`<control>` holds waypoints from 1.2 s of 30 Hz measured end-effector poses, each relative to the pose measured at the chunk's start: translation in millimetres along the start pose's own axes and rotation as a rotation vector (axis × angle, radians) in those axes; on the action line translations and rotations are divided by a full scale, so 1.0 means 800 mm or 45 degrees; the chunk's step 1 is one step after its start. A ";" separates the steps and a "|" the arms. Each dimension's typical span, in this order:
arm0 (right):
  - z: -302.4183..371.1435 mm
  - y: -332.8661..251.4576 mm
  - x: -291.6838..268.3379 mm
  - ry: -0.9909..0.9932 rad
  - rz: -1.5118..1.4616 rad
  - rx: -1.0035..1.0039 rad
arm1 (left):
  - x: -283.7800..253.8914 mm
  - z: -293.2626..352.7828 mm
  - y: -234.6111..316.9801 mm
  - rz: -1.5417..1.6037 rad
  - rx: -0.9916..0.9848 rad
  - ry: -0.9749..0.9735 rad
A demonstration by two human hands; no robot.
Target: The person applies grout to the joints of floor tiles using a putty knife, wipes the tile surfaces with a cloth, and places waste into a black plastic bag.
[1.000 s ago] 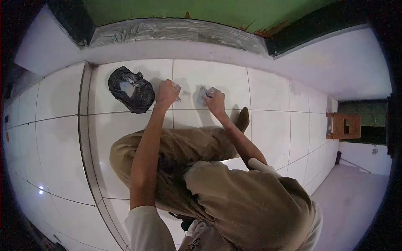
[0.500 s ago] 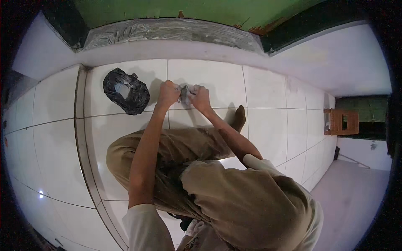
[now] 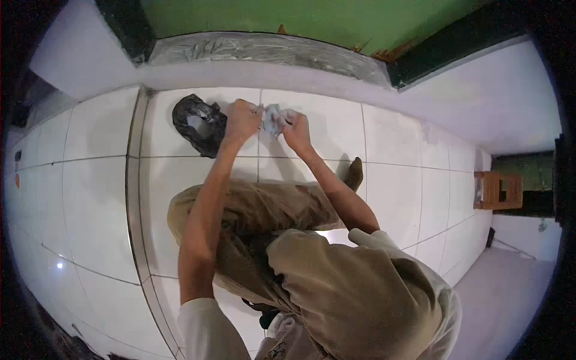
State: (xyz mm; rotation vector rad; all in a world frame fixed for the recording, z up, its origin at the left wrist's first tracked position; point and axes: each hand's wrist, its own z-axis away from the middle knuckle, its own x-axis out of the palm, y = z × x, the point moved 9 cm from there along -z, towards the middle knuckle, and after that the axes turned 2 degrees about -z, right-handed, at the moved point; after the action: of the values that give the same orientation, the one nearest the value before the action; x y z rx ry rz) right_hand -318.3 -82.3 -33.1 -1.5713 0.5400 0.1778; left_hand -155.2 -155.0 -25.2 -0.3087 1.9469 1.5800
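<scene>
A crumpled pale wad (image 3: 273,119) is held above the white tiled floor (image 3: 390,138), pinched between both hands. The left hand (image 3: 242,120) grips its left side with fingers closed, and the right hand (image 3: 296,127) clasps its right side. Just left of the left hand, a black bag (image 3: 198,125) lies on the floor.

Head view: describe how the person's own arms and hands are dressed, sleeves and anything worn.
Both forearms are bare from the elbow down. The left arm ends above in a short, pale off-white sleeve, and the right arm comes out of a matching pale sleeve. The left hand and right hand wear no gloves; no watch, ring or band is visible on either.
</scene>
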 end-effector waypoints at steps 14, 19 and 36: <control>-0.034 -0.165 0.162 -0.223 0.334 -0.461 | -0.195 0.043 -0.123 0.082 -0.356 0.145; -0.033 -0.135 0.185 -0.428 0.633 -0.424 | -0.180 0.025 -0.069 0.288 -0.304 0.192; 0.046 -0.083 -0.037 0.017 0.080 -0.299 | -0.223 0.072 -0.334 -0.117 -0.610 0.070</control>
State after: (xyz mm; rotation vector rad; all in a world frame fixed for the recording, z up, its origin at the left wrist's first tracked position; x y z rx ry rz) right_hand -307.0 -40.4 35.7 -1.7853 0.5961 0.2873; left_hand 145.3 -204.1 -142.5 -0.6308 1.5450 1.9785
